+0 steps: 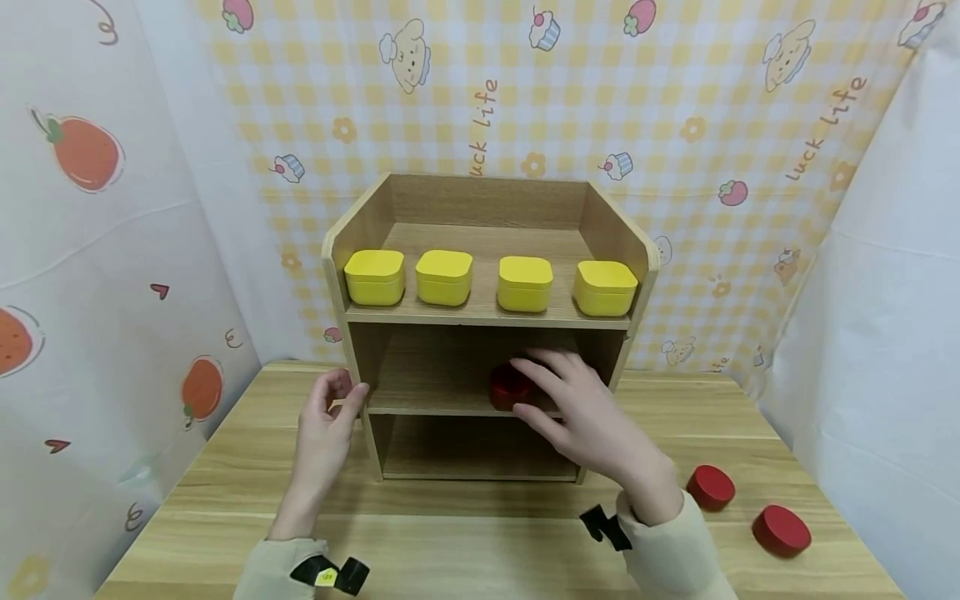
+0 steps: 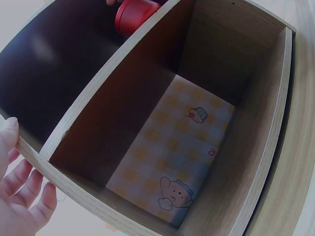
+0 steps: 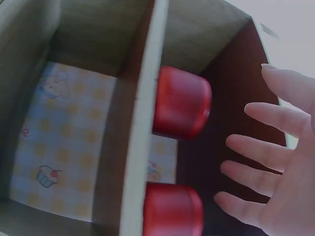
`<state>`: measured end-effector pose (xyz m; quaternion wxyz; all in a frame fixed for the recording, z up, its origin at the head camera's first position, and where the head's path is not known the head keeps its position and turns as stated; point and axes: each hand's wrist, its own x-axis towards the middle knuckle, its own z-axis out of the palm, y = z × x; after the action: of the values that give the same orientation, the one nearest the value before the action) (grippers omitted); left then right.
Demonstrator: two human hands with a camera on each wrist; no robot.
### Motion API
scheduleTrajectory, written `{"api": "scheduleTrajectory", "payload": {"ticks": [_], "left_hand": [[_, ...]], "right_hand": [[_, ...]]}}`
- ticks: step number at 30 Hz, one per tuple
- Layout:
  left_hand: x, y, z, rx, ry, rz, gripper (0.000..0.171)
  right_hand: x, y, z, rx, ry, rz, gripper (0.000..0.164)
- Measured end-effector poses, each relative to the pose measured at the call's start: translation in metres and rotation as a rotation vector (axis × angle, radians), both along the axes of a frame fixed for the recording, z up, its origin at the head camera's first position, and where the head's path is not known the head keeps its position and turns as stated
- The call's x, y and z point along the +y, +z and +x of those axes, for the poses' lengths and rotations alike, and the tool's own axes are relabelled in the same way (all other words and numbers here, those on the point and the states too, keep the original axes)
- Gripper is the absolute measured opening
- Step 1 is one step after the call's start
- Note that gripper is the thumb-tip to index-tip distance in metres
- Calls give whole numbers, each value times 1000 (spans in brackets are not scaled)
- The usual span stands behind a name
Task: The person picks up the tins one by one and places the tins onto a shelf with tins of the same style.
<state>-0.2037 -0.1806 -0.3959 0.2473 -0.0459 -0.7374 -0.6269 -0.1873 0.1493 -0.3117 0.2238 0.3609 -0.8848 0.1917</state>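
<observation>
A short red cylinder point(image 1: 508, 387) stands on the middle board of a wooden shelf unit point(image 1: 487, 320). Close by it in the head view is my right hand point(image 1: 573, 408), its thumb and fingers spread. From the right wrist, two red cylinders appear, an upper one point(image 3: 182, 103) and a lower one point(image 3: 173, 210); the spread fingers point(image 3: 253, 152) stand apart from both. The head view hides one behind the hand. My left hand point(image 1: 326, 425) rests at the unit's left side panel, thumb tip point(image 2: 9, 132) on its edge, relaxed fingers outside it.
Several yellow square boxes, one of them at the far left point(image 1: 375, 279), line the top shelf. Two more red cylinders, a nearer one point(image 1: 782, 531) and a farther one point(image 1: 711, 487), lie right on the wooden table point(image 1: 465, 550). Printed cloth point(image 1: 450, 100) hangs behind.
</observation>
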Motion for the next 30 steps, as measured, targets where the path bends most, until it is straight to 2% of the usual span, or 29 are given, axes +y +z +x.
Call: {"api": "scheduleTrajectory", "payload": {"ticks": [4,8,14,21,25,30], "left_hand": [[-1,-1,2,-1,19,13,27],[-1,-1,3,1,24,19,26],[2,1,1,-4,12,6,27],[2,1,-2,1,9,19,26],[1,1,-2,-8,10,14,26],[1,1,0,-16,16,6,27]], "right_hand": [[11,3,12,-29,43,-86,49],[27,4,23,-22,63,-163,49],[61,2,35,-12,17,-231,48],[98,-9,35,-26,-101,-275,33],[118,-20,32,-130,-219,-292,27],[142,-34,29,-248,-346,-266,28]]}}
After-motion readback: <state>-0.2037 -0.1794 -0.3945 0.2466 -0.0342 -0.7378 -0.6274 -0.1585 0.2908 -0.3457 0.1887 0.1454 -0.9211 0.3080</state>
